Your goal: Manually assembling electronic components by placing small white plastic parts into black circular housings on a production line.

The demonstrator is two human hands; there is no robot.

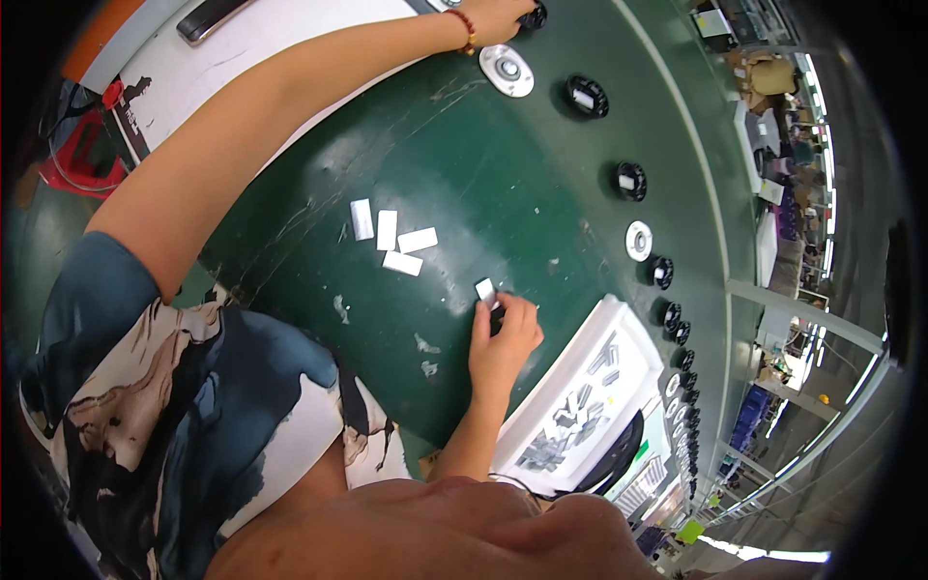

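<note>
My left arm stretches across to the top edge, a beaded bracelet on its wrist. There my left hand (495, 21) has its fingers closed on a black round part (534, 15), partly cut off by the picture's edge. Nearer to me, my right hand (506, 343) pinches a small white and silver rectangular block (485, 289) just at the table's surface. Left of it lie several loose white blocks of the same kind, among them an upright one (387, 230) and a slanted one (402, 263). A white round disc (506, 71) with a raised centre lies beside my left wrist.
Along the green table (319, 193) runs a curved row of black round parts (587, 97) and white discs (638, 241). A white tray (604, 372) holding many grey strips stands right of my right hand. A red stool (82, 159) is at far left.
</note>
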